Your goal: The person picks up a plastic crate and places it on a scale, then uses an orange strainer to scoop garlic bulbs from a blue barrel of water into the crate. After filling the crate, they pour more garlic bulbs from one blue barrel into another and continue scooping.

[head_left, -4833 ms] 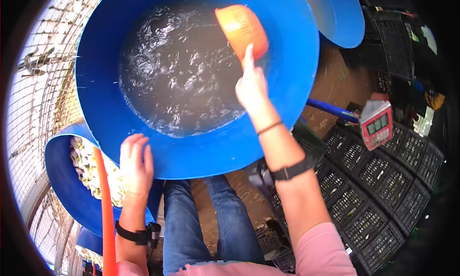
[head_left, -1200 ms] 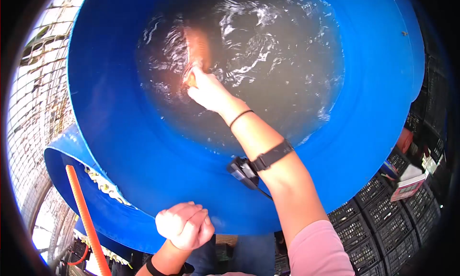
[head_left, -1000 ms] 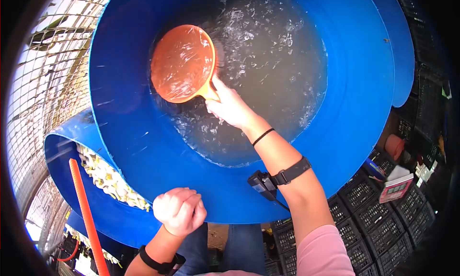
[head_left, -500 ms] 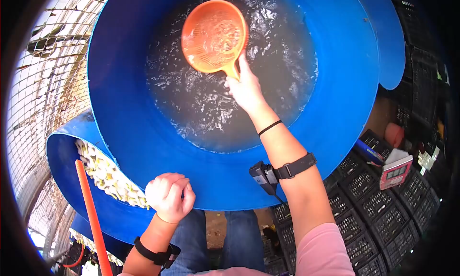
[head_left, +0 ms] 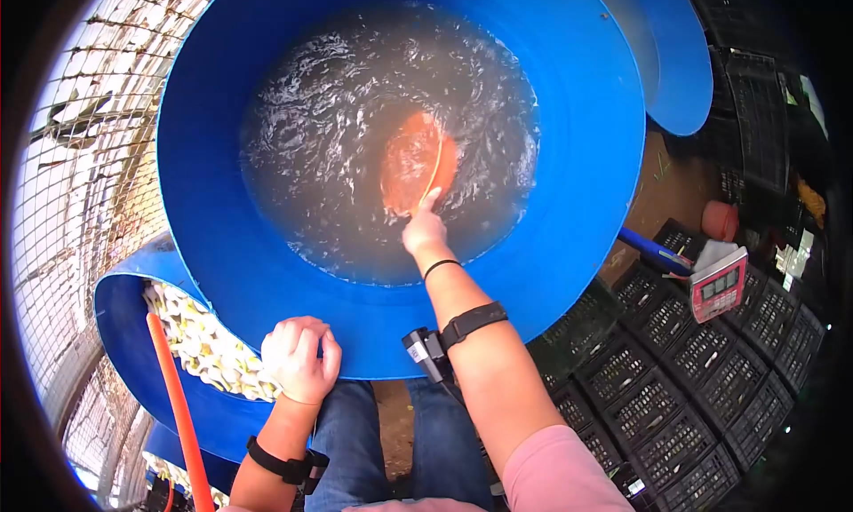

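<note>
While left hand point(head_left: 302, 359) curled at tub rim point(head_left: 378, 375), grip unclear, right hand point(head_left: 424, 231) outstretched, closed on strainer point(head_left: 410, 161).

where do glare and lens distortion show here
Head view: glare washes out the wire-mesh wall at left; head view: white glints streak the murky water, which hazes the round orange plastic scoop; head view: fisheye bends the slatted black plastic crates.

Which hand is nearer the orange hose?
Left. The left hand is at the near rim of the large blue tub, right of the orange hose in the picture; the right hand is farther off, inside the tub at the water, holding the orange strainer.
</note>
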### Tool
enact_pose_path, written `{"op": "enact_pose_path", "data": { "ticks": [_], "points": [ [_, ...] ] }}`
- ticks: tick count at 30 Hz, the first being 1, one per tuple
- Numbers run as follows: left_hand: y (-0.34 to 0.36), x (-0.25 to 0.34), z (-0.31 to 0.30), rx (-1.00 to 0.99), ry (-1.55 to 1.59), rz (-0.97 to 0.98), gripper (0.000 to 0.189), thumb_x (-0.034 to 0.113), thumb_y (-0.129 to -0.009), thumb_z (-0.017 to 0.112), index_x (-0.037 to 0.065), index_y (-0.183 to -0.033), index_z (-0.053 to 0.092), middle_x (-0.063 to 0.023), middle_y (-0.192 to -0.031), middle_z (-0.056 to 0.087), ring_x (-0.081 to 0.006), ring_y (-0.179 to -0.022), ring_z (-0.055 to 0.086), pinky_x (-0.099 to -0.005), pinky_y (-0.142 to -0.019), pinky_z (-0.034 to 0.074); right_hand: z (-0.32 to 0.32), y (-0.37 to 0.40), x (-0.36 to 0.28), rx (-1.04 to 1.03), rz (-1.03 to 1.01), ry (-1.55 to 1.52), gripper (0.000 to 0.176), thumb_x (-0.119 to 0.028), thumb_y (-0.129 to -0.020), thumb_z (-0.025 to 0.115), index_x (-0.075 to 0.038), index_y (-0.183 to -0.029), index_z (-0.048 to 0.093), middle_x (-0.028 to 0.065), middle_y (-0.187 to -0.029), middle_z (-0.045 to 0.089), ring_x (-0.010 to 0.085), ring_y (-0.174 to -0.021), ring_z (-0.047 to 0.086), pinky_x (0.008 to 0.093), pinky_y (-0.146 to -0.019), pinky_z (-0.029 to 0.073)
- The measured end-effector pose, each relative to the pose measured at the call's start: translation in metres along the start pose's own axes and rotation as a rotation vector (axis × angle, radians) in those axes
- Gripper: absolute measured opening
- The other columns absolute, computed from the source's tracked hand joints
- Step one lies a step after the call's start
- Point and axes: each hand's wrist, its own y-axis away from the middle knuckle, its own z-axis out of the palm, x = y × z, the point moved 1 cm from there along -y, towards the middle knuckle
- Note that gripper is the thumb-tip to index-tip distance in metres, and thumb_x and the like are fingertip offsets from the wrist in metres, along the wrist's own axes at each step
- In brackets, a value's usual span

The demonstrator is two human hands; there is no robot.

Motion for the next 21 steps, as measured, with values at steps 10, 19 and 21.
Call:
{"op": "enact_pose_path", "data": {
  "ticks": [10,19,21],
  "points": [
    [0.003,-0.002,0.001,-0.051,-0.036,0.002,0.011,0.007,-0.067,0.063,0.011,-0.077,0.059,-0.0024,-0.079,0.061,-0.0210,-0.071,0.058,-0.0329,-0.060,0.041,0.086,0.018,-0.009,-0.338,0.183,-0.512,0.059,-0.006,-0.089,0.037,-0.005,-0.142,0.010,0.0172,-0.081,0.061,0.0221,-0.056,0.060,0.0351,-0.040,0.048],
    [-0.041,-0.018,0.026,-0.570,0.834,-1.048,0.061,0.049,-0.091,0.046,-0.001,-0.126,0.044,-0.0152,-0.106,0.060,-0.0251,-0.092,0.060,-0.0349,-0.076,0.049,0.006,0.130,-0.019,-0.600,-0.301,-0.894,0.019,-0.004,-0.084,0.041,0.003,-0.100,0.048,0.0128,-0.067,0.056,0.0182,-0.051,0.054,0.0308,-0.041,0.044],
    [-0.040,-0.014,0.042,-0.638,1.172,-1.276,0.060,0.053,-0.090,0.044,0.001,-0.119,0.047,-0.0145,-0.098,0.061,-0.0247,-0.085,0.061,-0.0348,-0.071,0.051,-0.004,0.161,-0.006,-0.494,-0.298,-0.839,0.041,-0.007,-0.085,0.041,0.004,-0.124,0.032,0.0122,-0.073,0.055,0.0166,-0.051,0.054,0.0296,-0.043,0.045]
  ]
}}
